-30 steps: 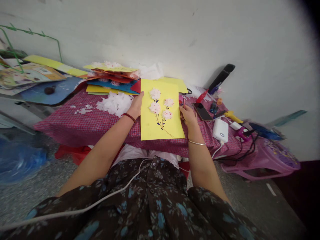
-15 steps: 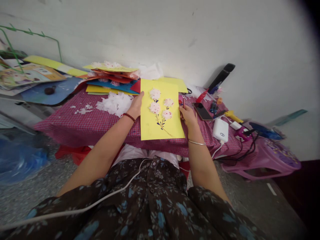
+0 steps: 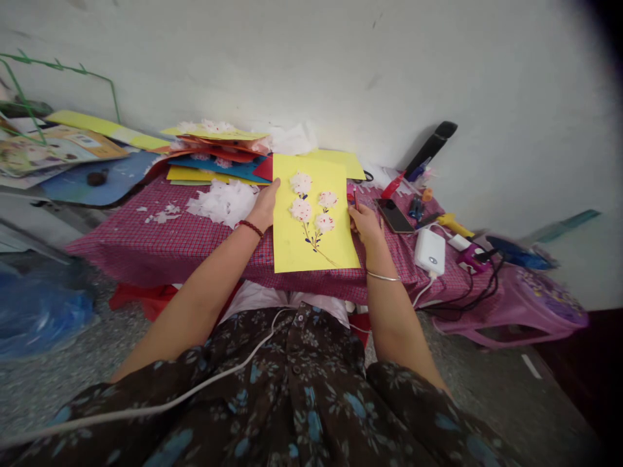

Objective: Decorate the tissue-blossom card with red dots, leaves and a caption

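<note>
A sheet of yellow paper (image 3: 292, 240) is held up in front of me, tilted toward my face. Several fluffy white paper flowers (image 3: 301, 209) with red specks sit on it, above thin drawn stems and small dark blue leaves. My left hand (image 3: 265, 204) grips the left edge, thumb on the front and the other fingers hidden behind. On the right edge, my right hand (image 3: 366, 224) is closed on the sheet. A slim reddish pen (image 3: 355, 200) sticks up from that same hand. White paper scraps (image 3: 224, 202) lie on the table beside my left hand.
Coloured sheets with more flowers (image 3: 219, 152) are stacked behind on the checked tablecloth (image 3: 141, 240). To the right lie a phone (image 3: 394, 215), a white power bank (image 3: 430, 251), a yellow glue gun (image 3: 455, 226) and cables. A pink stool (image 3: 516, 311) stands beyond.
Both hands keep their hold on the yellow paper, which has hardly moved. The pen in my right hand has tilted slightly.
</note>
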Tool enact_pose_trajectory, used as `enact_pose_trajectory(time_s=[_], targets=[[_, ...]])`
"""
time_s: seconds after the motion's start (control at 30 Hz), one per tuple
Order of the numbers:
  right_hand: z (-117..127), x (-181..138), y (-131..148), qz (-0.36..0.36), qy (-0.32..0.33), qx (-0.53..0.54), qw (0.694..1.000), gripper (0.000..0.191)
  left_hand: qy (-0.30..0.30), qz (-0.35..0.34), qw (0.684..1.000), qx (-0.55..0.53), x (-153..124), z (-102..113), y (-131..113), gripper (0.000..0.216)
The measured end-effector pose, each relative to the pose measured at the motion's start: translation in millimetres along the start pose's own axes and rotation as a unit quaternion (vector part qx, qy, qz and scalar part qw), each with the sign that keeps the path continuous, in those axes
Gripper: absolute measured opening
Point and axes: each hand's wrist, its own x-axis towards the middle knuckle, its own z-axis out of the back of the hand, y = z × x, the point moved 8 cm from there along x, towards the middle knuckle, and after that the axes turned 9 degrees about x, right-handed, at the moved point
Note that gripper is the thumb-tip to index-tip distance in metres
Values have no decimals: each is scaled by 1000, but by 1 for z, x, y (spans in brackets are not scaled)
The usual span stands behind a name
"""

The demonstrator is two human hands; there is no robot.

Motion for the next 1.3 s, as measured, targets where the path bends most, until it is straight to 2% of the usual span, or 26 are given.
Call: enact_pose_trajectory(time_s=[1.03,1.3], targets=[[0,3,-1,13,1,-4,1000,13,10,2,1000,-4,-6,-6,-4,42],[0,1,2,16,-2,-12,1000,18,6,-9,1000,-1,-3,-4,-3,43]])
